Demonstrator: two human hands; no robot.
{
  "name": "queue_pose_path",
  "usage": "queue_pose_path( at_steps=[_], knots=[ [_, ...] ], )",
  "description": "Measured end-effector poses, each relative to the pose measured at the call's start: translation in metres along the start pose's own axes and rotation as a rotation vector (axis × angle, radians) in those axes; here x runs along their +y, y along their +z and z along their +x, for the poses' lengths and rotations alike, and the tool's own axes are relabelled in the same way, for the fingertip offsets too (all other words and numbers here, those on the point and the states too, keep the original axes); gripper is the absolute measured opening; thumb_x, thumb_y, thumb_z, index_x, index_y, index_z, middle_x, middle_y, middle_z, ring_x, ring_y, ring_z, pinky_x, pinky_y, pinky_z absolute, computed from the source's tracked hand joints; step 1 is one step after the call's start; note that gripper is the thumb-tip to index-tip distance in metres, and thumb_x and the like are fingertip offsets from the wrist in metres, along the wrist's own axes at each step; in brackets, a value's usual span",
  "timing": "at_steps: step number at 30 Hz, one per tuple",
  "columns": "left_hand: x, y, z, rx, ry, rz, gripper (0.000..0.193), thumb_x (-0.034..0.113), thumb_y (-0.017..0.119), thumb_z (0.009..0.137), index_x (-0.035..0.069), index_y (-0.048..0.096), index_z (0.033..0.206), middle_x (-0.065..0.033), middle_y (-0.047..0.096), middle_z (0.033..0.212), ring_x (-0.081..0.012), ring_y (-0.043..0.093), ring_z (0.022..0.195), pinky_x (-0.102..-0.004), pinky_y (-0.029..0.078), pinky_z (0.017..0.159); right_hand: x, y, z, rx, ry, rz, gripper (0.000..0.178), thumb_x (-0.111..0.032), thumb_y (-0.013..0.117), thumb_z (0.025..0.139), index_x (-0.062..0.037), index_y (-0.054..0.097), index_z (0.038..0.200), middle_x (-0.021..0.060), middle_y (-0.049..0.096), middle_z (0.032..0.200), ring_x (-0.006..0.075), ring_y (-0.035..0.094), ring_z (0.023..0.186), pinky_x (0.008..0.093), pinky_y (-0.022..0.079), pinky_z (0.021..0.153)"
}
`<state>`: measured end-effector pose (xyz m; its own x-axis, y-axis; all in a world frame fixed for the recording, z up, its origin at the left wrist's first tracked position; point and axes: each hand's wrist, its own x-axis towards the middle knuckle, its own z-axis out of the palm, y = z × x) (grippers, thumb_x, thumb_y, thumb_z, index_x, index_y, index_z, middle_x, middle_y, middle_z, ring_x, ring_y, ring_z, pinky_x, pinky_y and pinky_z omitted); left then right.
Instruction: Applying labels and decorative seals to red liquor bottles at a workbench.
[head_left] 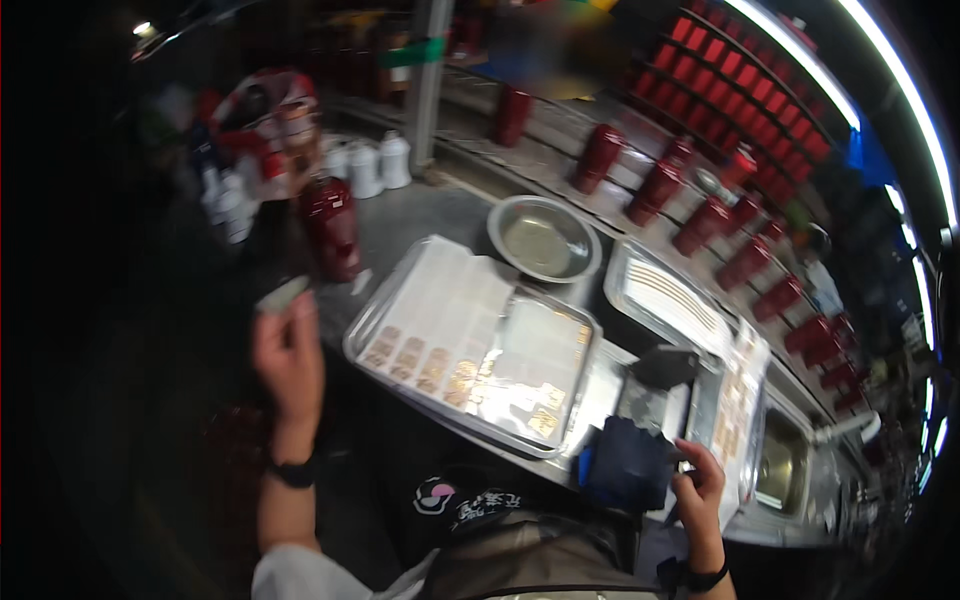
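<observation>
Frame left, I see the left hand (290, 362) pinching a pale piece (283, 294), a gap from the metal tray (440, 407); lower right, the right hand (702, 488) curls beside dark-blue cloth (630, 465), grip unclear.

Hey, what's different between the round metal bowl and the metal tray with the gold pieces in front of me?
The bowl is round, while the tray is rectangular with rounded corners. The bowl is smaller and deeper; the tray is broader and shallow. The bowl seems to hold a little yellowish liquid, whereas the tray carries white sheets and gold pieces. Both look silvery and shiny.
</observation>
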<state>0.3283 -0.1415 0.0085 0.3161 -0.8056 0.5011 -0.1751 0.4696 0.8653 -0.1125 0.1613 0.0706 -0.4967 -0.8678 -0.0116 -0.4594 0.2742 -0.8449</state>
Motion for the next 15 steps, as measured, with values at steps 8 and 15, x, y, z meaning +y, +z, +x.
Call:
queue_pose_path(
  at_steps=[8, 15],
  knots=[
    [-0.029, 0.088, 0.126, 0.2, 0.172, 0.86, 0.089, 0.035, 0.091, 0.068, -0.003, 0.043, 0.133, -0.0295, 0.055, 0.124, -0.0432, 0.055, 0.12, -0.0492, 0.045, 0.101, 0.04, -0.04, -0.007, 0.156, 0.027, 0.186, 0.049, 0.006, 0.051, 0.081, 0.0021, 0.062, 0.128, 0.0085, 0.069, 0.104, 0.0074, 0.061, 0.083, 0.0193, 0.044, 0.068],
    [-0.065, 0.096, 0.126, 0.021, 0.162, 0.476, 0.079, 0.028, 0.092, 0.067, 0.006, 0.051, 0.13, -0.0223, 0.064, 0.116, -0.04, 0.064, 0.107, -0.0473, 0.051, 0.092, 0.066, -0.055, -0.019, 0.244, 0.011, 0.183, 0.044, 0.006, 0.054, 0.082, 0.0016, 0.064, 0.125, 0.0083, 0.069, 0.101, 0.0081, 0.061, 0.08, 0.0201, 0.045, 0.067]
  ],
)
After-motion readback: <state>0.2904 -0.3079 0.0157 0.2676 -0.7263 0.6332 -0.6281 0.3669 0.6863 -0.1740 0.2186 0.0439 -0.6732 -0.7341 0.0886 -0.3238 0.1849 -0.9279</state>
